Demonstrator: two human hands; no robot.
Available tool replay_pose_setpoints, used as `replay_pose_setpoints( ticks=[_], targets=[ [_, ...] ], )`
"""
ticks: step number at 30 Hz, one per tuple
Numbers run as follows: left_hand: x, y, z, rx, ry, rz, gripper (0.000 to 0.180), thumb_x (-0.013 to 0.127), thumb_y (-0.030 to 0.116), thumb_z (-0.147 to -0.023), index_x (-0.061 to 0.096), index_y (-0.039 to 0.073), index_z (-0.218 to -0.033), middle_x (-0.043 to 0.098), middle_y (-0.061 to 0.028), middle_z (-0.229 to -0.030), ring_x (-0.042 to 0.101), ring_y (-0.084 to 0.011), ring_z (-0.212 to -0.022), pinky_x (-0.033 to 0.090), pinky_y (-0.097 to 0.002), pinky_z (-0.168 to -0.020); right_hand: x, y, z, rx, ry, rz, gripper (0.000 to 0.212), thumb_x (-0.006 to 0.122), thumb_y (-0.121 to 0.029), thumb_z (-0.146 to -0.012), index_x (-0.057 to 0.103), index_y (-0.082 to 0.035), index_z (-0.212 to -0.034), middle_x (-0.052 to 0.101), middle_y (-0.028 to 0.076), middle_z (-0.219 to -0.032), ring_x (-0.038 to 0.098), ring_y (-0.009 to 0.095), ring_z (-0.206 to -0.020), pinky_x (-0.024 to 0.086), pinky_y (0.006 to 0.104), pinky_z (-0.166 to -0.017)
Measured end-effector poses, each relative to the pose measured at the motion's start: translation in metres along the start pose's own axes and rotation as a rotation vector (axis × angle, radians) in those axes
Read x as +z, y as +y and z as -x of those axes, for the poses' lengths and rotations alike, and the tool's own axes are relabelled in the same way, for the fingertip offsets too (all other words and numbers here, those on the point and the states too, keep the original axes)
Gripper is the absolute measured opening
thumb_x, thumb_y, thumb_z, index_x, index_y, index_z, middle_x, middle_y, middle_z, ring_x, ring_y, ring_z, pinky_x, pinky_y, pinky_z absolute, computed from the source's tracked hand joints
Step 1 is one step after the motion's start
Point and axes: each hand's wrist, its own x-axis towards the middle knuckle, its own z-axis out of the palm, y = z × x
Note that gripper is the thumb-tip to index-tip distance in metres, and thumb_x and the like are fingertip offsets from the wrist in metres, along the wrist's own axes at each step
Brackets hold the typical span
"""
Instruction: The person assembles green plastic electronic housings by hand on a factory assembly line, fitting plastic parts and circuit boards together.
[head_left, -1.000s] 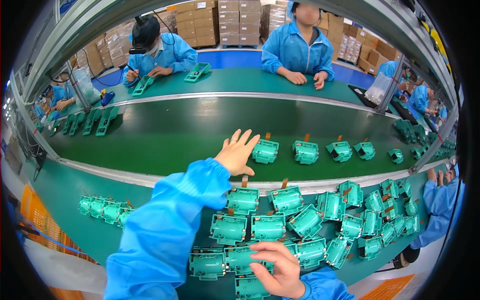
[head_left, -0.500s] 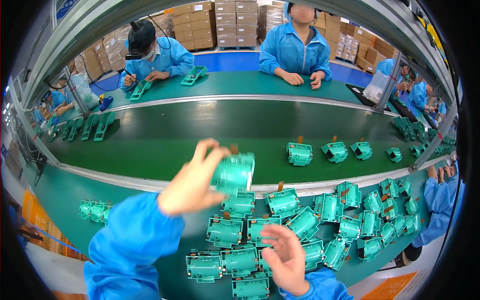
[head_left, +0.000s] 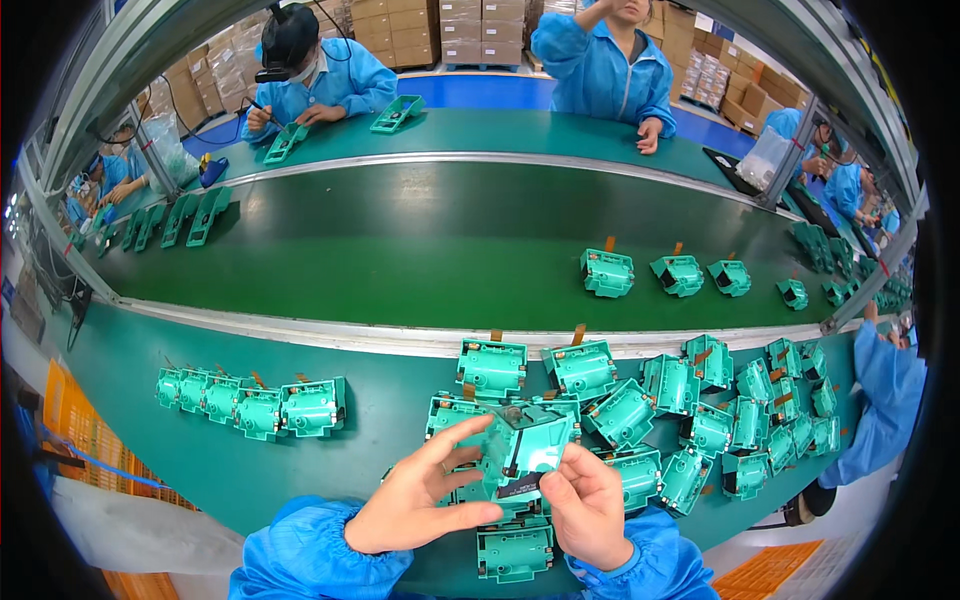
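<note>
A green plastic housing (head_left: 530,440) is held tilted in front of me, one end toward me, a black label on its lower edge. My right hand (head_left: 592,510) grips its right side, thumb over the lower corner. My left hand (head_left: 425,495) curves loosely around its left side, index finger at the upper edge and thumb by the lower; part of that contact is hidden. Beneath and beyond my hands lie several similar housings (head_left: 493,368), some with brown ribbon tabs.
A row of green housings (head_left: 313,408) lies left on my bench. Others (head_left: 607,273) sit on the green belt (head_left: 380,270) behind a metal rail. Across it, a person (head_left: 320,85) works on a long green part (head_left: 287,143); another person (head_left: 615,75) stands there. An orange crate (head_left: 90,440) is at left.
My left hand has come back from over the belt toward me with the housing. My right hand has moved in and taken hold of it. The person opposite has raised one arm.
</note>
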Motion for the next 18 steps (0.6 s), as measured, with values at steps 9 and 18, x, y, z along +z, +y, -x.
replay_pose_setpoints(
  ticks=[9, 18],
  targets=[
    [0.0024, -0.0053, -0.0005, -0.021, 0.098, 0.145, 0.056, 0.065, 0.001, -0.071, 0.036, 0.004, -0.119, 0.037, -0.0081, -0.119, 0.039, -0.0186, -0.107, 0.034, -0.0327, -0.088, 0.0022, -0.0034, 0.0062, 0.07, -0.046, 0.194, 0.032, 0.05, -0.007, -0.083, 0.045, 0.01, -0.11, 0.056, 0.014, -0.102, 0.053, 0.016, -0.092, 0.041, 0.0274, -0.081],
    [0.0022, -0.0066, -0.0031, -0.003, 0.152, 0.103, 0.052, 0.064, 0.001, -0.071, 0.037, 0.006, -0.115, 0.039, -0.0076, -0.116, 0.039, -0.0179, -0.104, 0.033, -0.032, -0.087, -0.0003, -0.0023, 0.0081, 0.045, -0.067, 0.38, 0.028, 0.045, -0.009, -0.087, 0.049, 0.009, -0.108, 0.058, 0.01, -0.095, 0.052, 0.01, -0.084, 0.041, 0.0223, -0.074]
  ],
)
